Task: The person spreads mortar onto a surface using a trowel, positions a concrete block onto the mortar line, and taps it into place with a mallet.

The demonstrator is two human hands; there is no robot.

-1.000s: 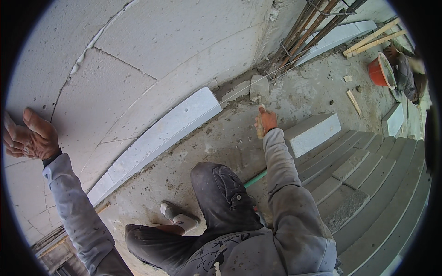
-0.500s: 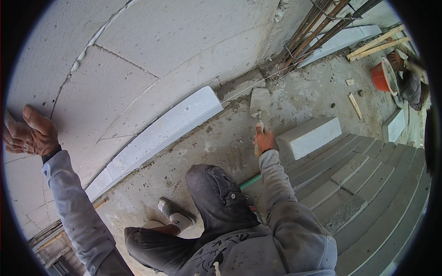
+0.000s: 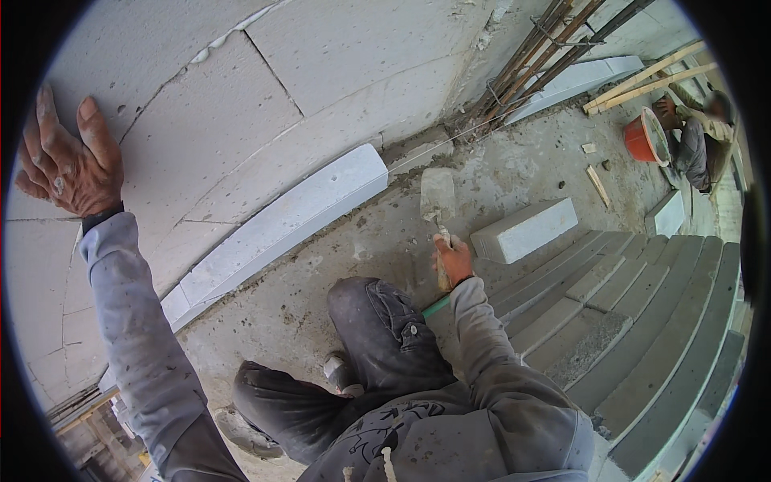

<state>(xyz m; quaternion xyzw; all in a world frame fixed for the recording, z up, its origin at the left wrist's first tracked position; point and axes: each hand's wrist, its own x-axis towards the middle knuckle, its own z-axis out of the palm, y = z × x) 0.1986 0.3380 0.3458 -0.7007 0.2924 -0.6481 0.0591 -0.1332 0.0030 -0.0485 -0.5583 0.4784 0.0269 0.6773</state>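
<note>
My left hand (image 3: pixel 76 161) rests on the white block wall (image 3: pixel 201 112) at the left, fingers spread and bent, holding nothing. My right hand (image 3: pixel 454 261), at centre right, is closed round the handle of a trowel (image 3: pixel 438 189), whose mortar-stained blade points away from me over the concrete floor. A row of white blocks (image 3: pixel 297 217) runs along the wall's foot, with a thin string stretched beyond its far end toward the rebar. A loose block (image 3: pixel 526 229) lies right of the trowel.
Upright rebar (image 3: pixel 530 72) stands at the corner. At the far right a co-worker (image 3: pixel 695 149) crouches by a red bucket (image 3: pixel 642 136), near wooden battens (image 3: pixel 642 80). Stacked grey blocks (image 3: pixel 634 337) fill the lower right. A green hose (image 3: pixel 436 308) lies by my knee.
My left hand is higher on the wall. My right hand with the trowel has moved back toward my body. My legs have shifted and the co-worker has changed posture.
</note>
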